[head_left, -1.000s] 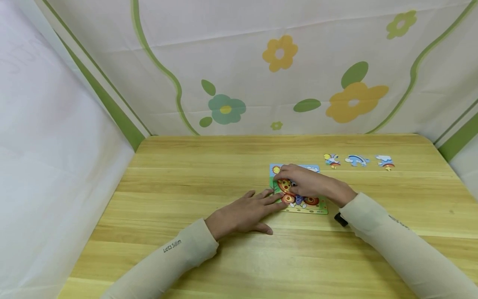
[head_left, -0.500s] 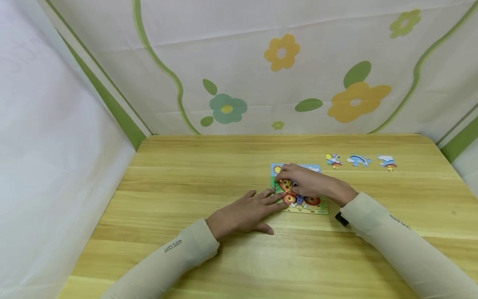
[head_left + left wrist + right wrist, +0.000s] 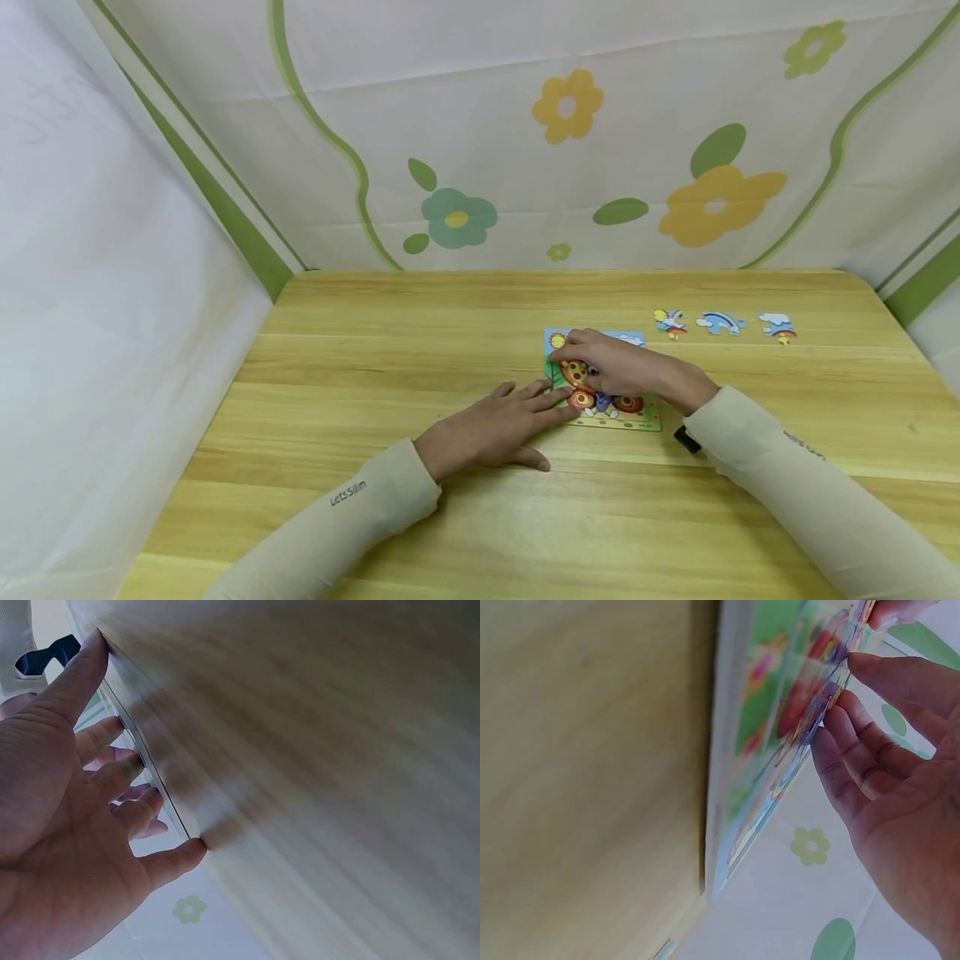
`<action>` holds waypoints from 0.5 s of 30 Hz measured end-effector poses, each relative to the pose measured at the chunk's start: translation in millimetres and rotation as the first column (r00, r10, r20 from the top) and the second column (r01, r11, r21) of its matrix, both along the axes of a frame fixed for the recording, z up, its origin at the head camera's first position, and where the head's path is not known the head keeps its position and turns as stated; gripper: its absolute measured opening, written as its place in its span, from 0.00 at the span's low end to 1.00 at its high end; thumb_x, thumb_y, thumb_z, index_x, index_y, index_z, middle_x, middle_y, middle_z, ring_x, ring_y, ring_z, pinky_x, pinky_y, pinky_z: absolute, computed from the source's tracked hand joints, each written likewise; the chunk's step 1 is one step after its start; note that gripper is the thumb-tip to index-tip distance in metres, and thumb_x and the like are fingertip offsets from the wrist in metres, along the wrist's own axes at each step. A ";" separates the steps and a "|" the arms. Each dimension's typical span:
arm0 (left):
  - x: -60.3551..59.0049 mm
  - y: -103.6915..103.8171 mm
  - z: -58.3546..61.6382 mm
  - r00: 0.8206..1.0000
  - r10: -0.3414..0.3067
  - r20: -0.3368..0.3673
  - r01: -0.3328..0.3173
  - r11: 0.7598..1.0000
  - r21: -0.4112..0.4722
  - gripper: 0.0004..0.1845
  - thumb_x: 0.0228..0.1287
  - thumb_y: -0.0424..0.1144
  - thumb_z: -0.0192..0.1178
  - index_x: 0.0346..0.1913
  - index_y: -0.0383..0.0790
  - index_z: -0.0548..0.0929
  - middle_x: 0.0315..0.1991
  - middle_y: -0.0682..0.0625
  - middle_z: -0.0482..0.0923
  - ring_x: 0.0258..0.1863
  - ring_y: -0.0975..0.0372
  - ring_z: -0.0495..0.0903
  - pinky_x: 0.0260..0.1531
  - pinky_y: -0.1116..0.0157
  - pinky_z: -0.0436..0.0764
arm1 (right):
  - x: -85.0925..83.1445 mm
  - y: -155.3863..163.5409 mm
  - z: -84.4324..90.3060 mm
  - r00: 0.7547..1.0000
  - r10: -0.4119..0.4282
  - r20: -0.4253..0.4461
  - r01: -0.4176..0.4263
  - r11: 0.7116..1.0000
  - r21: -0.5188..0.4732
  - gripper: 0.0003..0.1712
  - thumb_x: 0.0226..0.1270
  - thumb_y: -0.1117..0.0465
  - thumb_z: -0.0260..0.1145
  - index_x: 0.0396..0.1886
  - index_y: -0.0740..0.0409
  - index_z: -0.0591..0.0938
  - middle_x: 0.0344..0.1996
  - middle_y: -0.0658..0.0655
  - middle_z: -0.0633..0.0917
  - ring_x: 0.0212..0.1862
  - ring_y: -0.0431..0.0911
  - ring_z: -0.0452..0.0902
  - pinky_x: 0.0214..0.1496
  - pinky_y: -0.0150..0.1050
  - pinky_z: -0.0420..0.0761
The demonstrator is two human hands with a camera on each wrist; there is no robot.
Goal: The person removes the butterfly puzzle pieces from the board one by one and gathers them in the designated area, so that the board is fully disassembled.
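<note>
1. Two hands meet at a small picture puzzle board [image 3: 636,419] in the head view. It lies flat on a wooden table [image 3: 375,350], right of the middle and closer to the far edge than the near one. The left hand [image 3: 491,425] rests palm down on the table with fingers straight, its fingertips touching the board's left edge. The right hand [image 3: 618,367] lies on top of the board, fingers bent over a butterfly piece [image 3: 576,372] with orange spotted wings. Three loose pieces, [image 3: 669,322], [image 3: 720,321] and [image 3: 777,325], sit in a row near the far right corner, well apart from the board.

2. Seen from the left wrist, the left hand [image 3: 67,847] is spread and relaxed, its fingers [image 3: 176,859] pressed flat to the table [image 3: 315,750] beside the board's thin edge [image 3: 146,765].

3. Seen from the right wrist, the right hand [image 3: 900,795] has fingertips [image 3: 832,735] touching the blurred, colourful face of the board [image 3: 772,727]. Whether they pinch the piece cannot be told.
</note>
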State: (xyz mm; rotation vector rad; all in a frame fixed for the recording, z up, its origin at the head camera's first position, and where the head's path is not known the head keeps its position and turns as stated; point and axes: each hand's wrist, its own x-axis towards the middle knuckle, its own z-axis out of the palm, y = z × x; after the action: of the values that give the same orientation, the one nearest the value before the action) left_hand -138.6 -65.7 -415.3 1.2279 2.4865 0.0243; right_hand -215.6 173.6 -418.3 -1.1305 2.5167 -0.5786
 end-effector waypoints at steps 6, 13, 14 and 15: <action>0.3 0.2 0.2 1.000 -0.006 -0.006 0.006 1.000 -0.005 0.44 0.73 0.63 0.58 0.85 0.59 0.53 0.87 0.56 0.45 0.86 0.54 0.49 0.77 0.41 0.65 | -1.3 -0.5 -0.6 1.000 0.004 0.012 -0.004 1.000 0.009 0.30 0.66 0.76 0.68 0.68 0.56 0.81 0.61 0.60 0.80 0.65 0.58 0.75 0.60 0.57 0.82; 0.0 -0.2 0.4 1.000 0.005 0.017 -0.005 1.000 0.005 0.44 0.73 0.62 0.58 0.85 0.59 0.53 0.87 0.56 0.43 0.86 0.54 0.47 0.77 0.40 0.63 | -3.2 -0.9 -1.4 1.000 0.015 0.012 -0.015 1.000 0.013 0.32 0.66 0.77 0.67 0.68 0.53 0.81 0.58 0.59 0.79 0.60 0.55 0.76 0.56 0.54 0.83; -0.1 -0.2 0.2 1.000 0.005 0.016 -0.005 1.000 0.005 0.44 0.73 0.62 0.58 0.85 0.59 0.53 0.87 0.56 0.43 0.86 0.53 0.47 0.77 0.40 0.63 | -3.3 -0.9 -1.4 1.000 0.017 0.010 -0.017 1.000 0.012 0.32 0.66 0.77 0.67 0.68 0.53 0.81 0.57 0.59 0.79 0.59 0.54 0.76 0.56 0.53 0.83; -0.3 -0.2 0.0 1.000 0.005 0.015 -0.005 1.000 0.005 0.44 0.73 0.62 0.58 0.85 0.59 0.53 0.87 0.56 0.44 0.86 0.53 0.47 0.77 0.40 0.63 | -3.4 -1.0 -1.3 1.000 0.017 0.011 -0.017 1.000 0.011 0.32 0.66 0.77 0.66 0.68 0.53 0.81 0.57 0.59 0.79 0.59 0.54 0.76 0.55 0.53 0.83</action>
State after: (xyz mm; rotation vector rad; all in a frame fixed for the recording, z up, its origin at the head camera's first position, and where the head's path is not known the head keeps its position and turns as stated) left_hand -138.9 -65.9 -415.3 1.2188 2.4784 0.0411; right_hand -219.0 172.6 -419.7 -1.1410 2.4952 -0.5642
